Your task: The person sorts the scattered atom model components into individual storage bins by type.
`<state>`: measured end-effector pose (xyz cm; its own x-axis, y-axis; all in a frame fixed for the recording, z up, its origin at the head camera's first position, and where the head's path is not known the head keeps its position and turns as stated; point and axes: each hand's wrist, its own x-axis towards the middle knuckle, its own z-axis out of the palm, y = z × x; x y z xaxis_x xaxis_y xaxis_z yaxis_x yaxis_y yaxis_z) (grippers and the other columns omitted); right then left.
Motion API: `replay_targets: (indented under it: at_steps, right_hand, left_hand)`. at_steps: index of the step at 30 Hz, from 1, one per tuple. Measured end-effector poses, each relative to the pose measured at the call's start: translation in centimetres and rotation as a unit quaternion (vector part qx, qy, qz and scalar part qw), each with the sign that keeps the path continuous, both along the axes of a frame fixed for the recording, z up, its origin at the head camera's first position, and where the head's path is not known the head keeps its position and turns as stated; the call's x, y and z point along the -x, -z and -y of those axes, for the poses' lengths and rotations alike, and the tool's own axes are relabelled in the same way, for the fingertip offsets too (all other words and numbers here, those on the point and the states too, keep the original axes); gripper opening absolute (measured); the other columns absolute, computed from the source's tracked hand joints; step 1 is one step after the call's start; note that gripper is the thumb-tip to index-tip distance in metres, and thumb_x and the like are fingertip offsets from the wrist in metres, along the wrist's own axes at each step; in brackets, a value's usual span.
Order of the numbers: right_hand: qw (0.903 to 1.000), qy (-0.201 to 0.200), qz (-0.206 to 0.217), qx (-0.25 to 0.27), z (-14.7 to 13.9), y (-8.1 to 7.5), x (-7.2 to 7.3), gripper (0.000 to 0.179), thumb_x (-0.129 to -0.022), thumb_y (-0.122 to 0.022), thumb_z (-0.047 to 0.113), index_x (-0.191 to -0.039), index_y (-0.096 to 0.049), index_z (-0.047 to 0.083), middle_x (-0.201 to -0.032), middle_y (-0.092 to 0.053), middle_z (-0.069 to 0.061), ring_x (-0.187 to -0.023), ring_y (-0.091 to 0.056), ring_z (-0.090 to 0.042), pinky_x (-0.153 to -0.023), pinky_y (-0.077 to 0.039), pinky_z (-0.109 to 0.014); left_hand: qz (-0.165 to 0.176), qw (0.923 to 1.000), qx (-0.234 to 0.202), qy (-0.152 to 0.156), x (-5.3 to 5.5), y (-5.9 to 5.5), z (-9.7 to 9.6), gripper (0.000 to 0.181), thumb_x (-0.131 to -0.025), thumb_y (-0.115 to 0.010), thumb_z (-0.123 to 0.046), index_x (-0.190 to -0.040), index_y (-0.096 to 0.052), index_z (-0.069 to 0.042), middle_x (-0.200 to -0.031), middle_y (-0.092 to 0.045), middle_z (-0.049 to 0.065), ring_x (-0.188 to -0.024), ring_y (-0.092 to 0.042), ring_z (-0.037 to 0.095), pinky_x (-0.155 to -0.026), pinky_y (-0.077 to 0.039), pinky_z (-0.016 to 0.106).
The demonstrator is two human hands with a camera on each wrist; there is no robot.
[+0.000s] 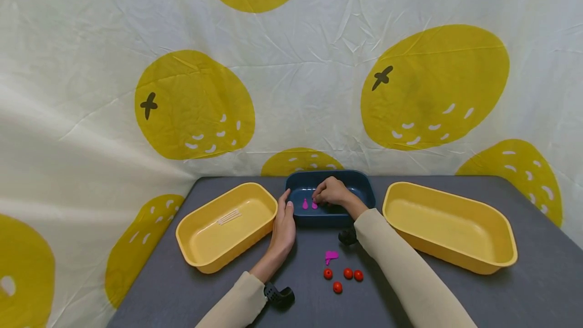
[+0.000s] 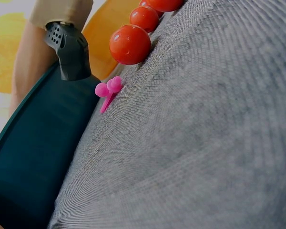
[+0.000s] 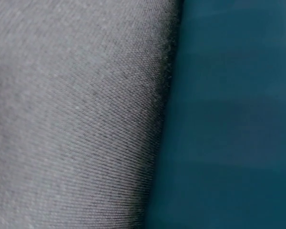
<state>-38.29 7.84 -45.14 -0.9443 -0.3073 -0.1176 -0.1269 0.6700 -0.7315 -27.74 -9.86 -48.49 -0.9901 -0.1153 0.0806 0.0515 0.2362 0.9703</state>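
A dark blue tray (image 1: 334,220) stands at the back middle of the table, with two small pink plastic pieces at its left, one a rounded drop shape (image 1: 305,204). Over that tray my right hand (image 1: 333,191) reaches in, fingers bent down, and pinches the top of the second pink piece (image 1: 315,206). My left hand (image 1: 283,229) rests along the tray's left end, its fingers straight against the wall and thumb at the near corner. On the cloth in front lies another pink piece (image 1: 331,255), which shows rounded lobes and a thin stem in the left wrist view.
Several red beads (image 1: 337,287) sit on the grey cloth nearer me. A yellow tray (image 1: 205,262) at left holds a few thin pale sticks (image 1: 229,216). Another yellow tray (image 1: 455,216) stands at right. Behind the table hangs a white curtain (image 1: 309,95) with yellow fruit shapes.
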Motion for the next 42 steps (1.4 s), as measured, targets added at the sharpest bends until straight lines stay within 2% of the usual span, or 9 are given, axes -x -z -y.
replay_targets:
  at_steps: [13, 24, 30, 33, 42]
  right_hand:
    - [0.9999, -0.006, 0.009, -0.002, 0.0, -0.2, 0.1, 0.01, -0.089, -0.078, 0.012, -0.096, -0.083, 0.006, -0.082, -0.078, -0.005, -0.068, -0.065, -0.011, -0.061, -0.057, -0.027]
    - [0.9992, -0.009, 0.031, 0.021, -0.4, -0.8, -0.1, 0.015, -0.088, -0.079, 0.011, -0.101, -0.08, 0.004, -0.095, -0.077, -0.01, -0.071, -0.07, -0.015, -0.066, -0.061, -0.032]
    - [0.9982, -0.016, 0.027, 0.052, -1.1, -1.8, -0.5, 0.017, -0.09, -0.074, 0.006, -0.105, -0.077, -0.002, -0.091, -0.078, -0.014, -0.072, -0.073, -0.02, -0.064, -0.061, -0.035]
    - [0.9978, -0.026, 0.015, 0.059, -1.5, -2.5, -0.9, 0.019, -0.092, -0.07, 0.005, -0.108, -0.076, -0.004, -0.093, -0.078, -0.017, -0.073, -0.072, -0.022, -0.064, -0.061, -0.037]
    - [0.9966, -0.05, -0.021, 0.063, -2.4, -4.5, -2.7, 0.019, -0.094, -0.07, 0.008, -0.109, -0.075, -0.001, -0.098, -0.077, -0.021, -0.075, -0.067, -0.017, -0.067, -0.059, -0.036]
  left_hand:
    - [0.003, 1.0, 0.001, 0.002, -0.1, -0.1, 0.1, 0.049, -0.112, -0.031, -0.044, -0.16, -0.034, -0.032, -0.169, -0.031, -0.002, -0.157, -0.03, 0.024, -0.128, -0.022, 0.055]
    - [0.001, 1.0, -0.003, 0.004, -0.1, -0.1, 0.1, 0.049, -0.113, -0.032, -0.042, -0.16, -0.034, -0.031, -0.169, -0.031, -0.001, -0.157, -0.03, 0.025, -0.128, -0.022, 0.056]
    - [-0.001, 1.0, -0.008, 0.001, -0.1, -0.1, 0.0, 0.047, -0.113, -0.032, -0.034, -0.16, -0.035, -0.029, -0.169, -0.033, 0.0, -0.157, -0.03, 0.025, -0.128, -0.021, 0.056]
    - [-0.001, 1.0, -0.006, 0.0, 0.0, 0.0, -0.1, 0.048, -0.113, -0.032, -0.036, -0.16, -0.035, -0.029, -0.169, -0.032, 0.0, -0.157, -0.03, 0.026, -0.128, -0.021, 0.057]
    - [0.001, 1.0, -0.002, -0.008, -0.1, -0.1, -0.1, 0.047, -0.113, -0.032, -0.037, -0.16, -0.035, -0.031, -0.169, -0.033, 0.001, -0.156, -0.031, 0.027, -0.127, -0.022, 0.058]
